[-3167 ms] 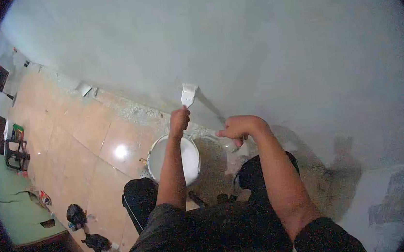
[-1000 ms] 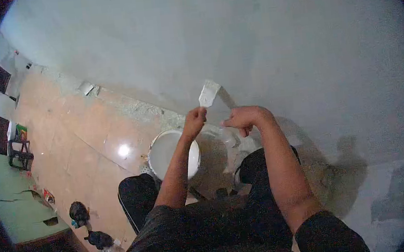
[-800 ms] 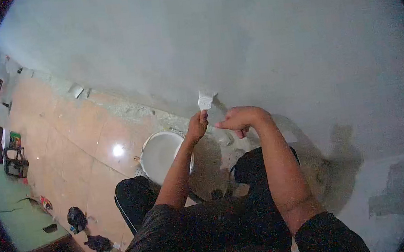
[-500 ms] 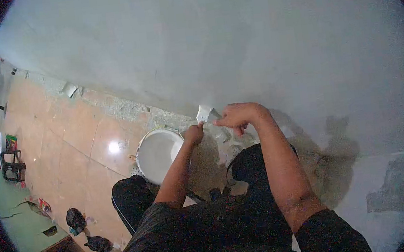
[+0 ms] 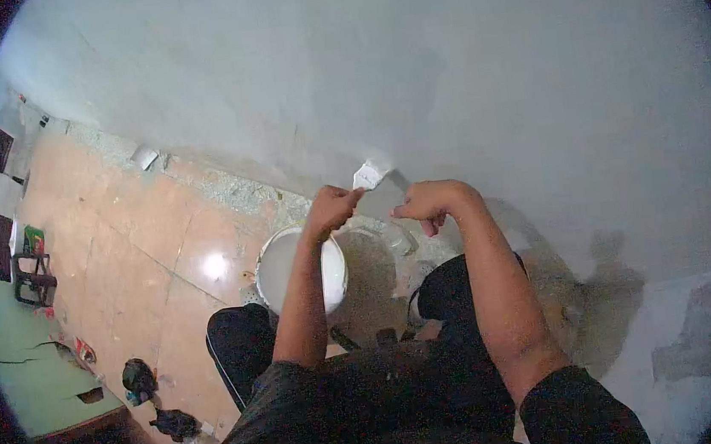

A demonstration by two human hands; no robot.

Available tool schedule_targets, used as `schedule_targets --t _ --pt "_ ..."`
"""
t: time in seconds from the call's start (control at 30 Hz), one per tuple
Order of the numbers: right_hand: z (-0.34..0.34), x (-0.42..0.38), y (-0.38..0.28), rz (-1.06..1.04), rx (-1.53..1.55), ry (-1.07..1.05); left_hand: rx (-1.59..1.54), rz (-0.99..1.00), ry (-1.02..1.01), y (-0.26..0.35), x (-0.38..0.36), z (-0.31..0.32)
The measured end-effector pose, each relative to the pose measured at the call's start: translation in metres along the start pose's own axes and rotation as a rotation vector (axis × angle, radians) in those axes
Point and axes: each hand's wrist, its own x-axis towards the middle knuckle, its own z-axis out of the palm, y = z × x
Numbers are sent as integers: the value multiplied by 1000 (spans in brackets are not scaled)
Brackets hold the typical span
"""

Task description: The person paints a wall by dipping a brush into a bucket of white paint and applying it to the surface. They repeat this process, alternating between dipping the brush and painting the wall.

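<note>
My left hand (image 5: 335,209) is closed on a putty knife (image 5: 368,174), its broad blade coated in white paste and lifted close to the grey wall. Just to the right, my right hand (image 5: 431,204) is closed with its index finger stretched forward. A second putty knife (image 5: 400,182) reaches up from it, its grey blade beside the white one; its handle is hidden by the fingers. Below my left forearm stands a round white bucket (image 5: 338,262) with pale paste inside, partly covered by that arm.
The plastered wall (image 5: 530,77) fills the top and right. Debris (image 5: 232,187) lines its foot along the tiled floor (image 5: 133,269). A light piece (image 5: 145,157) lies there. Black bags (image 5: 174,424), a dark frame (image 5: 34,279) and a green panel (image 5: 45,380) are at left.
My left hand has risen with its putty knife, away from the bucket and up the wall. My right hand has shifted slightly right. The whole view has tilted a little.
</note>
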Motion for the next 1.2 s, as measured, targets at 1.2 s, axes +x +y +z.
schedule_targets --t 1.2 --pt "-1 2 1 -3 70 27 -192 101 229 -17 -8 28"
